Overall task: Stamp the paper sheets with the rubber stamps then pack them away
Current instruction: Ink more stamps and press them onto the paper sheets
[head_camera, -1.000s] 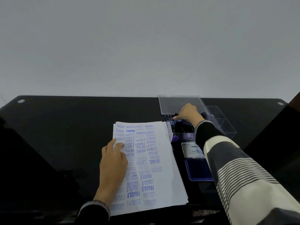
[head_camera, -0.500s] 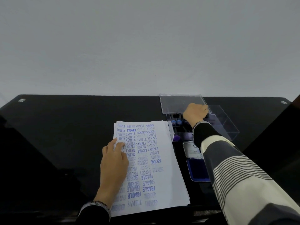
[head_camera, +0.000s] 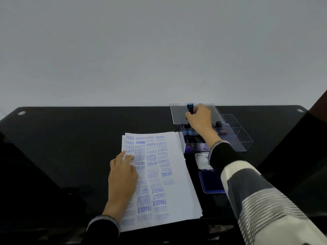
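Meanwhile, at a black glass table [head_camera: 70, 138] set against a pale wall [head_camera: 159, 50], a person's right hand [head_camera: 200, 119] grips a rubber stamp [head_camera: 190, 108] with a blue cap, fingers curled round its dark body, lifted above a clear plastic box [head_camera: 244, 138]. The box's lid [head_camera: 178, 114] lies just beyond the hand, partly behind it. Beneath the right wrist more stamps [head_camera: 187, 133] lie in the box's left compartment, two blue caps showing; the compartments to the hand's right hold little that can be made out. Below the box, under the striped sleeve [head_camera: 265, 200], an ink pad [head_camera: 210, 183] lies open, its blue surface facing up and its lid [head_camera: 201, 160] folded back towards the box.

The left hand [head_camera: 123, 181] rests flat on a stack of paper sheets [head_camera: 180, 191], fingers straight and loosely spread, fingertips [head_camera: 130, 157] pressing the top sheet near its left edge. That sheet is covered with blue impressions reading SAMPLE, AMENDED, FRAGILE, AIR MAIL, EXPRESS and FAX OUT, some upright and some turned the other way. The stack lies between the two hands, its right edge just beside the box and ink pad, its near corner reaching the table's front edge. Both wrists wear dark cuffs with patterned trim.
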Available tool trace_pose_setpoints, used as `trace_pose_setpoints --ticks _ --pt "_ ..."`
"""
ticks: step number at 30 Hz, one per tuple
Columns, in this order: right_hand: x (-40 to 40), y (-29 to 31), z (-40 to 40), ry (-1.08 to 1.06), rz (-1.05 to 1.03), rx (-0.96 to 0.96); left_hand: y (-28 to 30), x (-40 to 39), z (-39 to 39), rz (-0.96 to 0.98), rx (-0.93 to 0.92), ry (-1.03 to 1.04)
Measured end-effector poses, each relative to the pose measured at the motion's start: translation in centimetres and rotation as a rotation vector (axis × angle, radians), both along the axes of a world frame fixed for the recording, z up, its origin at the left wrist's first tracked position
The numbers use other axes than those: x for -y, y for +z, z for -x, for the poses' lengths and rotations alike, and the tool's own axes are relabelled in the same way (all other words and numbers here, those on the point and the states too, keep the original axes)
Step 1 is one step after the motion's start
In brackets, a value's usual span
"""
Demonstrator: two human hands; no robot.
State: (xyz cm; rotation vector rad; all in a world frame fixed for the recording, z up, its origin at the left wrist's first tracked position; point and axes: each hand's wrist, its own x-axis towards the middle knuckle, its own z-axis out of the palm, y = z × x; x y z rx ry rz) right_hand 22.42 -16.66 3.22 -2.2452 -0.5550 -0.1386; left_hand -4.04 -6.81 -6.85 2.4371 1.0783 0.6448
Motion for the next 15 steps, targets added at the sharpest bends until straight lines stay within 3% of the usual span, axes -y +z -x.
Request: trace_pose_setpoints --ticks 2,7,12,15 --pt "1.2 0.3 1.6 0.041 -0.261 -0.231 0.0 0.0 0.0 -0.009 -0.003 -0.003" --pt "5.8 -0.7 5.6 0.133 -0.621 -0.561 0.1 0.1 0.1 -0.115 -0.007 -0.048" --pt "11.3 -2.3 9.0 0.137 -0.715 -0.606 0.8 0.6 0.2 -0.365 -0.218 -0.003" --pt "13.9 -3.1 10.0 0.103 -0.693 -0.569 2.0 1.2 -0.2 -0.385 -0.399 -0.033"
